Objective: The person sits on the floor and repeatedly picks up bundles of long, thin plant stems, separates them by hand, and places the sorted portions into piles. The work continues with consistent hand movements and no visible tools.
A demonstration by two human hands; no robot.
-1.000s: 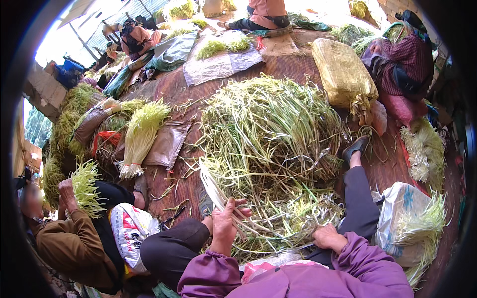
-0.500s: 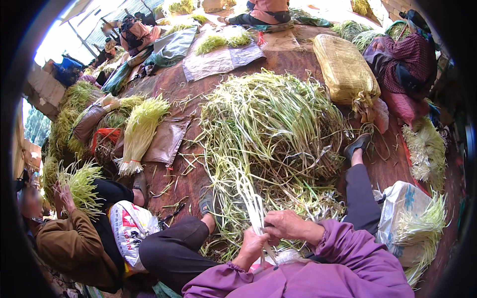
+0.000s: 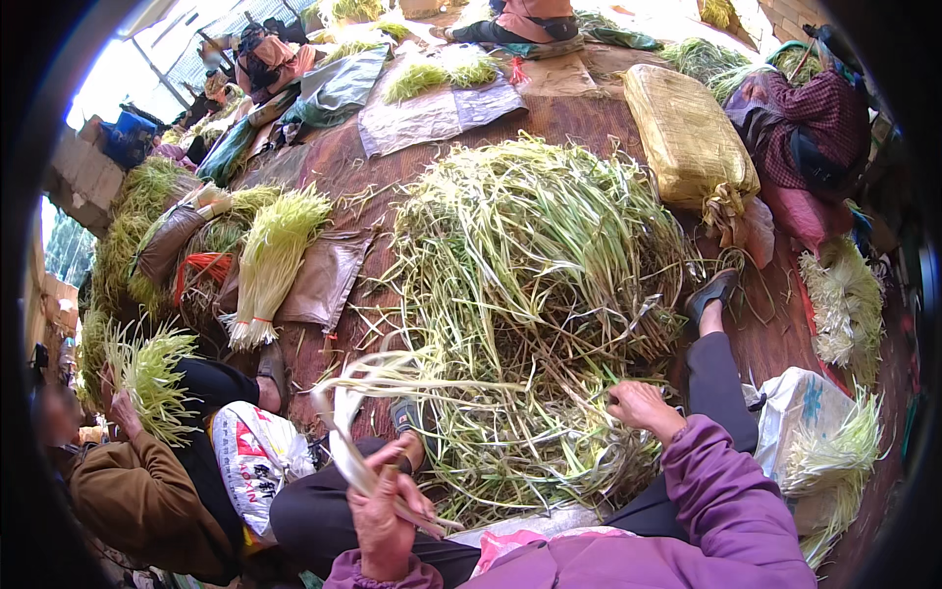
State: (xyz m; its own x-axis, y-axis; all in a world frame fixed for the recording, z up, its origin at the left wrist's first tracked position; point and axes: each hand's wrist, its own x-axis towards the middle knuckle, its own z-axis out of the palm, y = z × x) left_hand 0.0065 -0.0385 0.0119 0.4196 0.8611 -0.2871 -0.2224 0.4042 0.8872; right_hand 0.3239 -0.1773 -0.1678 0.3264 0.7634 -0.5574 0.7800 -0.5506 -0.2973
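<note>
My left hand, low and in front of my left thigh, is closed round a small bundle of long pale stalks. Their white ends stick out below the fist, and their leafy ends swing up and bend over to the right, smeared by motion. Over the near right edge of a big heap of yellow-green leafy stalks is my right hand, fingers curled in. Whether a thin scrap sits in those fingers is too small to make out. Loose leaves and thin stalks lie tangled below it, between my legs.
A tied bunch of stalks lies on brown sheeting to the left. Nearby a co-worker in a brown jacket holds another bunch. A yellow wrapped bale stands far right; a white sack with pale stalks lies by my right knee.
My hands have moved apart. The left has swung left and down with the pale stalks, which have whipped leftward; the right has let go of them and moved right, over the heap's edge.
</note>
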